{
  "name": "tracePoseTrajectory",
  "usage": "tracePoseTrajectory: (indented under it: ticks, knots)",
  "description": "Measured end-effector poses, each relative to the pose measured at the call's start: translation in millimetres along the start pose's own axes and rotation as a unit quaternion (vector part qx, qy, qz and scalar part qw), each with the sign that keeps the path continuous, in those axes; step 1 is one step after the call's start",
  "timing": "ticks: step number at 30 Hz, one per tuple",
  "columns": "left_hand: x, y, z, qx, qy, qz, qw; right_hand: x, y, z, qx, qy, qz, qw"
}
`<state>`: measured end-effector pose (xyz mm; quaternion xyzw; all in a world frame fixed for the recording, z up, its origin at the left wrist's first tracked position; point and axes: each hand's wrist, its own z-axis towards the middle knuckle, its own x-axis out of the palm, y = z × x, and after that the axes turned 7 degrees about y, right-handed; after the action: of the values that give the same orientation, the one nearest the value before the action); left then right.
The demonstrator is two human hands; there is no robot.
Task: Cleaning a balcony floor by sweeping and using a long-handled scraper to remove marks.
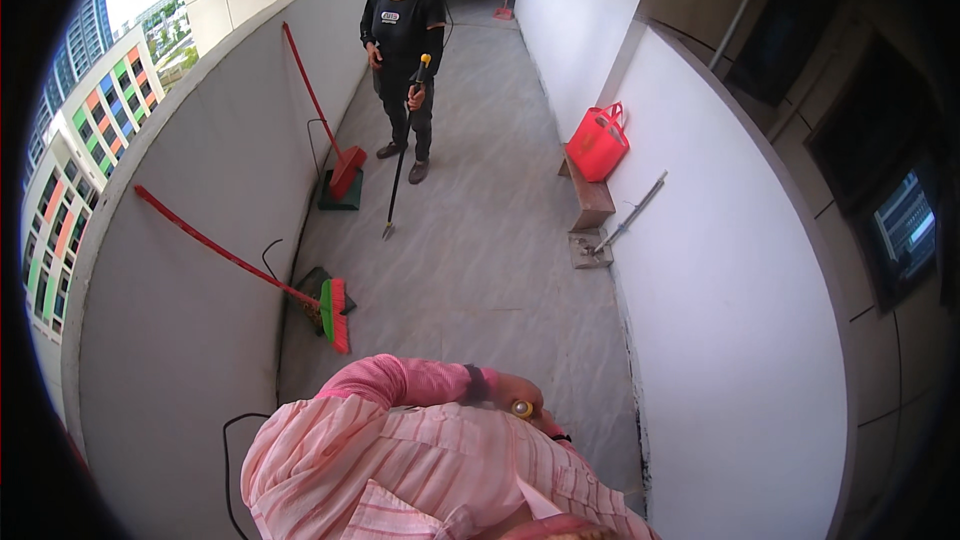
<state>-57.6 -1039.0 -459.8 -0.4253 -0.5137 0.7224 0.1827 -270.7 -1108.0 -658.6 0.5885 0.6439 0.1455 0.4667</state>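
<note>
My left hand (517, 391) reaches across the front of my pink striped shirt. Its fingers are closed around a handle (523, 409) with a round yellow end; whatever the handle belongs to is hidden. Right beside it, my right hand (550, 422) is mostly covered by the left hand and the handle end. A dark band circles my right wrist. Whether the right hand also grips the handle cannot be made out.
Ahead stands a person (405, 37) holding a long black pole tool (397, 172). Along the left wall are a red-handled broom (334, 315), a second broom (346, 172) and dustpans (341, 199). By the right wall, a red bag (598, 142) sits on a wooden bench (589, 195) near a metal-pole tool (630, 214).
</note>
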Motion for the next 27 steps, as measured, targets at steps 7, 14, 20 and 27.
tracePoseTrajectory:
  ticks: [7, 14, 20, 27]
  knots:
    - [6, 5, -5, 0.003, -0.033, 0.002, 0.999, -1, 28, -12, -0.033, -0.026, -0.02, 0.999]
    - [2, -1, -7, -0.036, 0.012, -0.002, 0.999, 6, 21, -13, -0.096, -0.055, -0.007, 0.994]
    - [7, 10, -7, 0.018, 0.011, -0.012, 1.0, 9, 33, -21, -0.088, -0.091, -0.057, 0.99]
    - [10, 13, -7, 0.021, 0.016, -0.016, 1.0, 13, 40, -28, -0.115, -0.144, -0.052, 0.981]
